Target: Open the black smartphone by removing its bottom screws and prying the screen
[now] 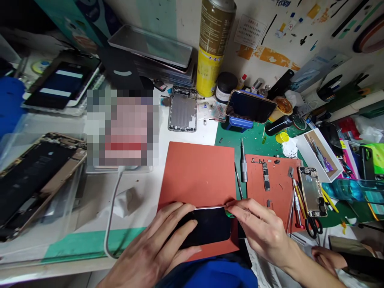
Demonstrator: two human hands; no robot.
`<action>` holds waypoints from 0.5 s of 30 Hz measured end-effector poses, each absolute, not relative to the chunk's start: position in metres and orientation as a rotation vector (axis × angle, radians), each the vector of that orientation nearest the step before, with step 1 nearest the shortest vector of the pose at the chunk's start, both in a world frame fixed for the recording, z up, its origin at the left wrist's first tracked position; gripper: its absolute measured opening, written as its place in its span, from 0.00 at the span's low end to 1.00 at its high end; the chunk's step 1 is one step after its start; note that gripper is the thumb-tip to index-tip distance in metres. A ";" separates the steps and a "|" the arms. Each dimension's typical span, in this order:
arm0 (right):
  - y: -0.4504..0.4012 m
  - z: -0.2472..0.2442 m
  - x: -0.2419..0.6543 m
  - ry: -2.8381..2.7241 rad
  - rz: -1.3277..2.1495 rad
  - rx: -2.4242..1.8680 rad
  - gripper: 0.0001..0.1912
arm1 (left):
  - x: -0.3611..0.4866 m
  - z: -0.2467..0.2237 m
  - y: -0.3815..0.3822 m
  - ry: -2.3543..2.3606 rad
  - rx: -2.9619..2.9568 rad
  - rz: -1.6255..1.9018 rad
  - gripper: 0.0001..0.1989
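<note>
1. Black-fronted, slab-shaped phone [210, 228]: lying face up on the smooth, reddish-orange rectangular mat [199, 168], just in front of me, between my two hands.
2. Left hand [159, 238]: holding the phone's left end. Fingers are spreading over the far edge and the dark front; the thumb is lying by the near edge.
3. Right hand [264, 228]: pinching narrowly at the far right corner, thumb and fingertips closing on a small, thin, green piece [229, 214] that is showing just under them. Whether it is entering the seam, I cannot tell.
4. Done, in my judgement: the phone is resting in place and both hands are engaging its edge.
5. Left, in my judgement: most of the work. The black front is covering the phone, and no inner parts are showing.
6. Beside the mat, unused at this moment: a grey, thick-handled metal screwdriver [243, 168] and a slim, dark, pointed tool [238, 182].
7. Farther right: a long, narrow, dark circuit board [266, 176] is lying on a second reddish-orange mat [280, 178], well apart from the phone; a gold-rimmed, opened phone housing [312, 190] is lying at that mat's right edge.
</note>
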State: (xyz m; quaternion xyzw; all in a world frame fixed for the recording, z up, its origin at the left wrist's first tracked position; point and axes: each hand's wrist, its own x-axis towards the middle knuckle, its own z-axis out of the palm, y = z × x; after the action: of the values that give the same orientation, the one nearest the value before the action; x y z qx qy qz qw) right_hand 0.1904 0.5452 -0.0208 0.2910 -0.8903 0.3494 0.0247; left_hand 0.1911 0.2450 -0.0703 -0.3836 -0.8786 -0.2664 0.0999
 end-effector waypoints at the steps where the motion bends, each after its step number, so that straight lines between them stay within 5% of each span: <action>1: 0.544 -0.020 0.188 -2.768 1.096 0.886 0.27 | 0.191 -0.070 0.245 -2.612 -1.134 -0.789 0.14; 15: 0.536 -0.006 0.173 -2.957 1.200 0.814 0.25 | 0.185 -0.066 0.245 -2.628 -1.146 -0.776 0.17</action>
State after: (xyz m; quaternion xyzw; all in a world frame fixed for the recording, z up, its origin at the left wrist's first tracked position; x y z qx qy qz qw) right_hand 0.1735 0.5362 -0.0062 0.2464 -0.8953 0.3633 -0.0758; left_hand 0.1854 0.2448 -0.0661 -0.3845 -0.8815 -0.2602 0.0855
